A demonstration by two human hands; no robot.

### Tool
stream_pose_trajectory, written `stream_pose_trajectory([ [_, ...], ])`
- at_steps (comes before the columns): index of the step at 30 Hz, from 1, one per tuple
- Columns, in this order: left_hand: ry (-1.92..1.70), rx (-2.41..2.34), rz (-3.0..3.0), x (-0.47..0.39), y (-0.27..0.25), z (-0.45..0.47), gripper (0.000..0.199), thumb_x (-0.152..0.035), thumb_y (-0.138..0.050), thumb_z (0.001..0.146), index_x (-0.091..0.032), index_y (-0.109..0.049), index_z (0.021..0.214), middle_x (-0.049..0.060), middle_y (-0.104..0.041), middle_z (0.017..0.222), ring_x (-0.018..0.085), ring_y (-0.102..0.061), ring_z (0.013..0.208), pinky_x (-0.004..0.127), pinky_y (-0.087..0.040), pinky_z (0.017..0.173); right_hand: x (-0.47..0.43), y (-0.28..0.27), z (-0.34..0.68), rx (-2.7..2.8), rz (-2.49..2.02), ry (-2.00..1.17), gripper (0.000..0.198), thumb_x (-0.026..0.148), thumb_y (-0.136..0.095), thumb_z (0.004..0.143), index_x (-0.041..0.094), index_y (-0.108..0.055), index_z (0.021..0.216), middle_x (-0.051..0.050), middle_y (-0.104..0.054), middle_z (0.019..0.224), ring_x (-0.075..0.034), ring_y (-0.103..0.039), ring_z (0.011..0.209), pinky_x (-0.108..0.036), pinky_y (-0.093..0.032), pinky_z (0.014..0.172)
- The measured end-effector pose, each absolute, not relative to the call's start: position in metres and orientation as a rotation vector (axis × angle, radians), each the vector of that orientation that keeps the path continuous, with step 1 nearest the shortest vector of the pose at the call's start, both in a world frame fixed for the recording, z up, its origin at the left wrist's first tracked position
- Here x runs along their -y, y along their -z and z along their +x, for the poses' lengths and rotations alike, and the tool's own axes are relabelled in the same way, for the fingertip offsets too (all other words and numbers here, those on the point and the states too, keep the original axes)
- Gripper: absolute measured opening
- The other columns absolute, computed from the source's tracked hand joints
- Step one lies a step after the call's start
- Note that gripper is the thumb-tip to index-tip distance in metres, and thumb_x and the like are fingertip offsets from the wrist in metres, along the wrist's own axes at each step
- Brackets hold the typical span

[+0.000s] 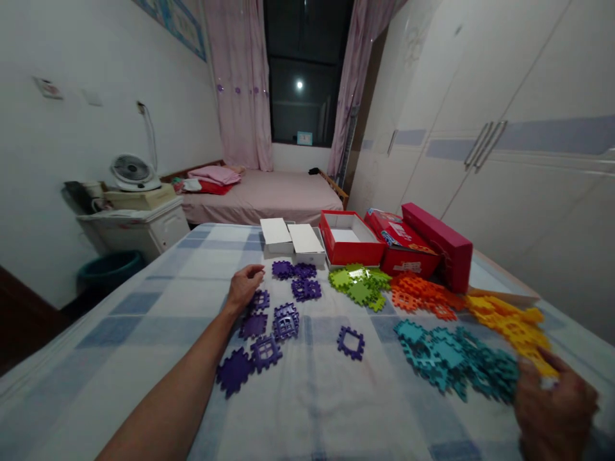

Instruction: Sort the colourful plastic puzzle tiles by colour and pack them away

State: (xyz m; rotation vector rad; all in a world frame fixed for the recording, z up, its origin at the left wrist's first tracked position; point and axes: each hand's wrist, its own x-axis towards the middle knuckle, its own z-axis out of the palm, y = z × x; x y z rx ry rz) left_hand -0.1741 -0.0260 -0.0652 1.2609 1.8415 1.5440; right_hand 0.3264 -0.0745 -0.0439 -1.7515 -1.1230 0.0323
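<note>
My left hand (pixel 245 286), its fingers loosely curled and nothing visible in them, is at the left edge of the purple toothed building pieces. Close under it is a purple window piece (pixel 261 299); other solid and framed pieces, such as a solid purple square (pixel 234 372), lie nearer me. A purple square frame (pixel 342 346) sits apart in the middle. At the far right my right hand (pixel 555 400), blurred, is closed around a yellow piece (pixel 542 363) beside the yellow pile (pixel 512 323). Its fingertips are partly hidden. Left of it spreads the teal pile (pixel 446 352).
Green pieces (pixel 360 286) and orange pieces (pixel 423 294) lie farther back on the checked cloth (pixel 317 410). Behind them stand white boxes (pixel 306 242), an open red box (pixel 355 250), a printed red box (pixel 408 259) and a tilted crimson box (pixel 444 250).
</note>
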Motion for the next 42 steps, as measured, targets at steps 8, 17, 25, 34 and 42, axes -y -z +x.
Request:
stream_pose_trajectory([
  [8, -1.487, -1.875, 1.331, 0.023, 0.065, -0.170, 0.035, -0.040, -0.056, 0.066, -0.016, -0.070, 0.088, 0.008, -0.072, 0.093, 0.022, -0.064, 0.089, 0.034, -0.047, 0.086, 0.097, 0.027, 0.216, 1.932, -1.436, -0.437, 0.036, 0.045, -0.047, 0.081, 0.027, -0.053, 0.112, -0.007, -0.058, 0.109, -0.024, -0.061, 0.088, -0.044, -0.052, 0.078],
  [17, -1.044, -2.047, 1.729, 0.081, 0.052, -0.180, 0.052, -0.050, -0.043, 0.080, -0.016, -0.061, 0.116, 0.012, -0.060, 0.123, 0.027, -0.052, 0.117, 0.041, -0.037, 0.101, 0.101, 0.055, 0.149, 2.233, -1.125, -0.612, 0.052, 0.023, -0.043, 0.084, 0.022, -0.034, 0.135, -0.009, -0.046, 0.130, -0.019, -0.049, 0.117, -0.035, -0.045, 0.098],
  [25, -0.754, -2.283, 1.865, 0.133, 0.094, -0.160, 0.058, -0.051, -0.033, 0.088, -0.022, -0.039, 0.138, 0.010, -0.037, 0.145, 0.028, -0.023, 0.138, 0.050, -0.018, 0.111, 0.119, 0.096, 0.160, 2.268, -1.099, -0.235, 0.053, 0.024, -0.049, 0.083, 0.026, -0.039, 0.134, -0.009, -0.045, 0.135, -0.026, -0.045, 0.123, -0.044, -0.044, 0.099],
  [34, -0.969, -1.947, 1.925, 0.088, 0.088, -0.063, 0.058, -0.049, -0.033, 0.090, -0.018, -0.036, 0.139, 0.013, -0.026, 0.150, 0.026, -0.021, 0.139, 0.047, -0.022, 0.111, 0.118, 0.095, 0.158, 2.202, -1.119, -0.228, 0.054, 0.024, -0.046, 0.086, 0.026, -0.031, 0.138, -0.009, -0.043, 0.137, -0.023, -0.043, 0.126, -0.041, -0.044, 0.101],
  [42, -1.021, -2.310, 1.923, 0.003, 0.067, -0.117, 0.041, -0.041, -0.040, 0.088, -0.021, -0.053, 0.122, 0.012, -0.047, 0.134, 0.029, -0.035, 0.130, 0.050, -0.025, 0.106, 0.110, 0.104, 0.165, 2.206, -1.044, -0.276, 0.053, 0.024, -0.048, 0.085, 0.026, -0.035, 0.137, -0.007, -0.047, 0.135, -0.022, -0.046, 0.123, -0.037, -0.046, 0.099],
])
